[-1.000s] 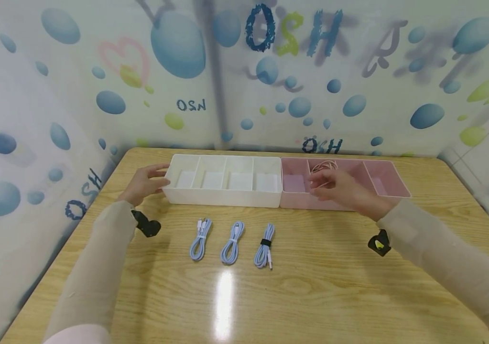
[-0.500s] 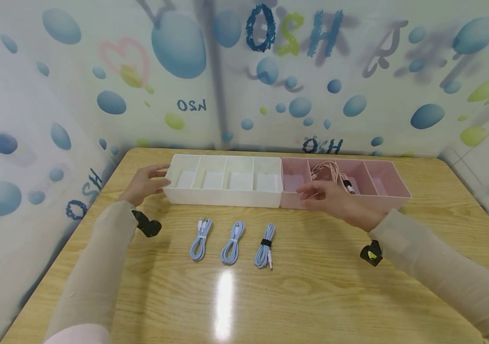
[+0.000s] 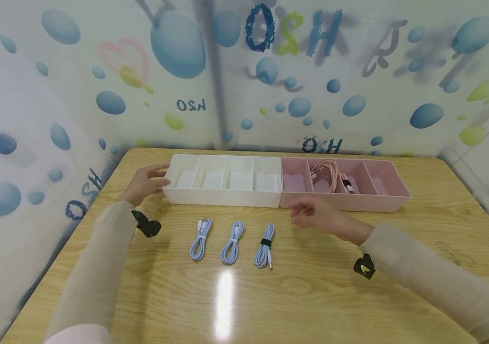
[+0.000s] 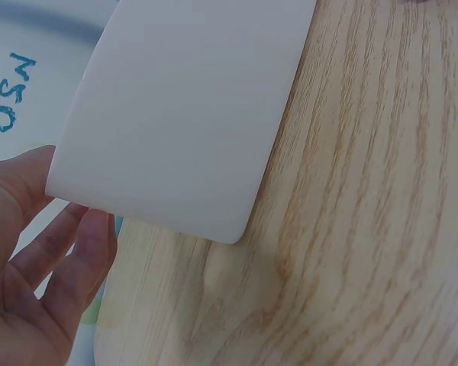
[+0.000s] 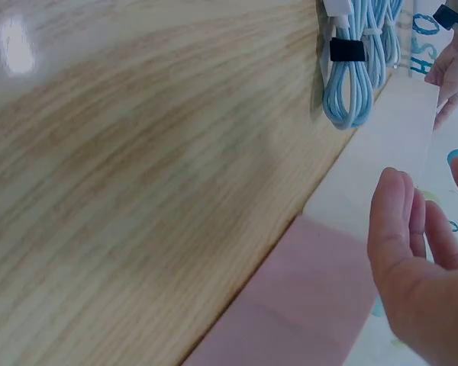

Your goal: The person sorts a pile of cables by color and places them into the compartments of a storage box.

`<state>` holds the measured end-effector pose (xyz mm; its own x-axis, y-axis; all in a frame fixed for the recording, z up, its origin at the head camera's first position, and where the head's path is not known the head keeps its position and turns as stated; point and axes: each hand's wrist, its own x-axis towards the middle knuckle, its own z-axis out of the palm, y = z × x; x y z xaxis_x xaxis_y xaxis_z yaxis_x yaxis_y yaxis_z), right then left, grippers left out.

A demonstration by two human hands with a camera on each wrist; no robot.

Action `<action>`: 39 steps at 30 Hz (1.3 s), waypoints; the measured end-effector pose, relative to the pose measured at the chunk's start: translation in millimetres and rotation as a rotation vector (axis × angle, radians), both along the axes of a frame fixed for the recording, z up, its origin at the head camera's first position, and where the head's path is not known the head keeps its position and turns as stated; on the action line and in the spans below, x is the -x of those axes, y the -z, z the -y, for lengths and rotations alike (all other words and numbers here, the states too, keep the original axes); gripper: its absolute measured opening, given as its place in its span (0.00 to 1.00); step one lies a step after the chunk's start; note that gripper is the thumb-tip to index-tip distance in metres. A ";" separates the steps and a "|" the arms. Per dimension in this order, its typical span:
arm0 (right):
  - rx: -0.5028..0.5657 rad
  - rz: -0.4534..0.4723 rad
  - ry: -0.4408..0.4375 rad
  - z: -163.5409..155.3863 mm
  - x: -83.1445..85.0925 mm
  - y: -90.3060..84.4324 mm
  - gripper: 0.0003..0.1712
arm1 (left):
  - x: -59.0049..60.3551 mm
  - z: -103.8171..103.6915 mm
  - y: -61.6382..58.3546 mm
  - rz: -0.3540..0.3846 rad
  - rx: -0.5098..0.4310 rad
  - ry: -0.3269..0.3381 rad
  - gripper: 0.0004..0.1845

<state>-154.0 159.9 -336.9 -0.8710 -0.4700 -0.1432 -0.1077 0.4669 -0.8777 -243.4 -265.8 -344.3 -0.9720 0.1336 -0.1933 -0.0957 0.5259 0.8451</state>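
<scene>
A white divided box stands end to end with a pink divided box. My left hand touches the white box's left end, its fingers fairly straight against the end wall in the left wrist view. In front of the pink box hovers my right hand, fingers loosely bent and holding nothing. A coiled pink cable lies in the pink box's second compartment from the left. Beside it, in the third, is another pink cable with a black strap. The nearest bundle to my right hand is a blue cable with a black strap.
Two more coiled blue cables, the left one and the middle one, lie in a row on the wooden table. Behind the boxes rises a white patterned curtain, close to the table's back edge.
My right hand has moved from over the pink box's second compartment toward me and left, leaving the coiled pink cable in the box. The left hand stays put.
</scene>
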 end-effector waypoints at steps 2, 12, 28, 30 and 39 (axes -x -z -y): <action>0.003 0.000 -0.009 1.9 -0.8 3.1 0.21 | -0.1 0.3 0.0 0.001 0.001 -0.001 0.31; 0.081 0.033 -0.032 9.6 -4.1 16.2 0.21 | -0.2 0.7 0.2 0.001 -0.005 0.002 0.30; 0.082 0.042 -0.009 26.8 -4.5 35.3 0.20 | 0.5 0.5 -0.1 0.013 0.001 -0.010 0.31; 0.089 0.041 -0.007 27.8 -4.8 38.1 0.19 | 0.7 0.5 0.1 0.012 0.001 -0.009 0.30; 0.089 0.015 -0.007 34.2 -10.1 43.0 0.19 | 0.6 0.8 1.0 0.002 0.003 0.000 0.30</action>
